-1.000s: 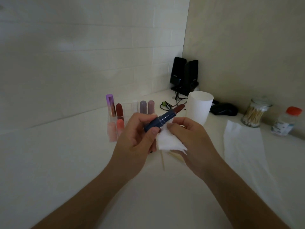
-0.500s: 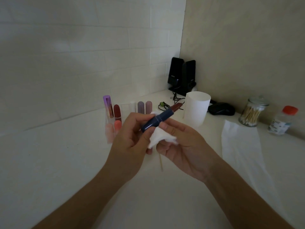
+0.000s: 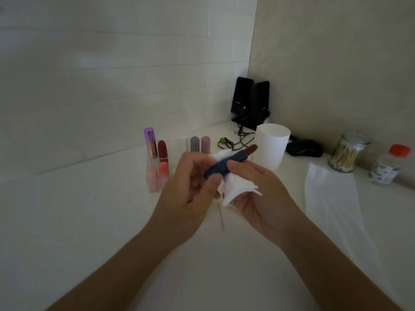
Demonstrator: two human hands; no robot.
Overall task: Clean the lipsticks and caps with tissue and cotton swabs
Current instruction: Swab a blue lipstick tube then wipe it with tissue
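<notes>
Head view, centre of frame: fingers hid the base of the dark-blue lipstick [image 3: 233,160]. The left hand [image 3: 190,191] pinched it. The right hand [image 3: 260,198] gripped the tissue [image 3: 237,187] against its barrel, the brown tip pointing upper right.

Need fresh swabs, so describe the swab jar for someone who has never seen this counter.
Follow the beige right-hand wall past the black mouse. The glass jar stands on the counter there, stuffed with upright wooden-stemmed swabs, unlike the orange-capped bottle beside it.

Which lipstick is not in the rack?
The dark blue lipstick, held by the left hand against the right hand's tissue; the others stand in the clear rack.
</notes>
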